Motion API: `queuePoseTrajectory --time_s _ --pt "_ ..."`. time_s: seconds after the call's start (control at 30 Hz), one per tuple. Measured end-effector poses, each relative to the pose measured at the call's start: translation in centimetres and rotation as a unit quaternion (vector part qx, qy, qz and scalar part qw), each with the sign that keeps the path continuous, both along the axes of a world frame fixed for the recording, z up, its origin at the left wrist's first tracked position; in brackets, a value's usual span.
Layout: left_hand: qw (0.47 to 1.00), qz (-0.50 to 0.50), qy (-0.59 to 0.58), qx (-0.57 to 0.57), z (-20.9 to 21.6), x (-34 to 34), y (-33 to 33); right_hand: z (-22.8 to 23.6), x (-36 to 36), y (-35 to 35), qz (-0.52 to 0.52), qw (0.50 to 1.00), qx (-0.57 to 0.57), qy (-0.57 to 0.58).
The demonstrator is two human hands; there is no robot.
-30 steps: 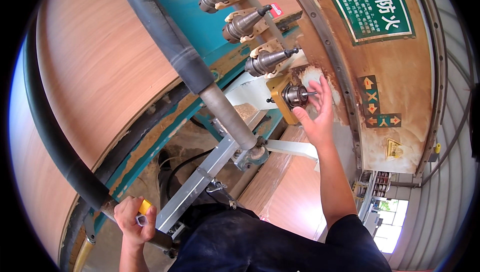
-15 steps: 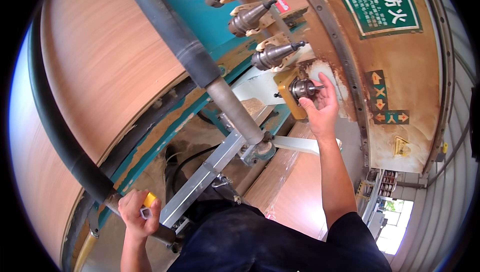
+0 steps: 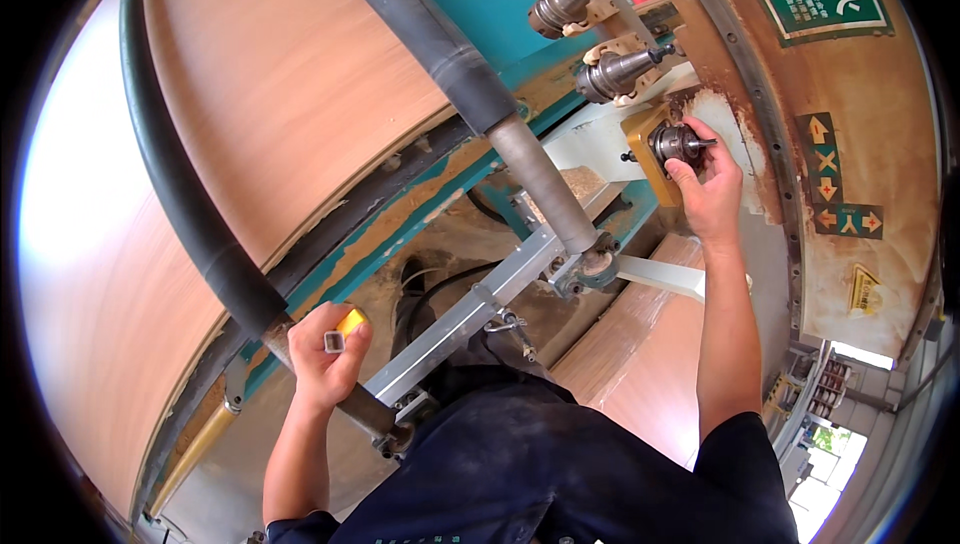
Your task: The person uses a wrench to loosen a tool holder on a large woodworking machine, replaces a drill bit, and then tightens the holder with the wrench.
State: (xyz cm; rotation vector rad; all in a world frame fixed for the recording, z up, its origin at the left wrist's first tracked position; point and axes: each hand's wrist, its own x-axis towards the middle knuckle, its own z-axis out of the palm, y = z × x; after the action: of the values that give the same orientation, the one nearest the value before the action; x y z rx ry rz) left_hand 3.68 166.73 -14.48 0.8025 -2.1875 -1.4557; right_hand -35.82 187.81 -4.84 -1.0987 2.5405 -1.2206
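My right hand (image 3: 714, 196) curls round the front of a dark metal tool holder (image 3: 672, 144), thumb on its lower side and fingers by the thin bit. That holder sits in a yellow bracket (image 3: 640, 149) on the machine's side. On the left, my left hand (image 3: 322, 369) is closed, with a small yellow piece (image 3: 352, 321) and a square hollow tube end (image 3: 334, 342) sticking out of it. What its palm covers is hidden. It is right by the lower end of a black-sleeved roller (image 3: 235, 274).
More tool holders (image 3: 618, 74) hang in pale clips above the bracket. A second black-sleeved roller (image 3: 440, 54) and a metal crossbar (image 3: 470, 314) lie between my arms. Wood-coloured panels (image 3: 270, 64) lie at left. A brown machine panel (image 3: 850, 74) with signs stands at right.
The whole scene has shifted right in the picture as the view moved. My right fingers have drawn in closer round the tool holder. My left hand keeps its grip.
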Motion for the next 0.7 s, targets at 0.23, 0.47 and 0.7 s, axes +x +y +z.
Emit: queuePoseTrajectory --time_s 0.23,0.47,0.7 --pt "0.882 0.009 0.049 0.469 0.9 -3.2 0.6 -0.4 0.4 -0.5 -0.027 0.999 -0.016 0.008" --pt "0.771 -0.068 0.163 0.612 0.8 -4.6 0.7 -1.3 1.3 -0.2 -0.029 0.989 -0.132 -0.065" --pt "0.816 0.006 0.075 0.573 0.3 -6.8 3.0 -1.9 1.1 0.1 -0.047 0.986 -0.141 0.070"
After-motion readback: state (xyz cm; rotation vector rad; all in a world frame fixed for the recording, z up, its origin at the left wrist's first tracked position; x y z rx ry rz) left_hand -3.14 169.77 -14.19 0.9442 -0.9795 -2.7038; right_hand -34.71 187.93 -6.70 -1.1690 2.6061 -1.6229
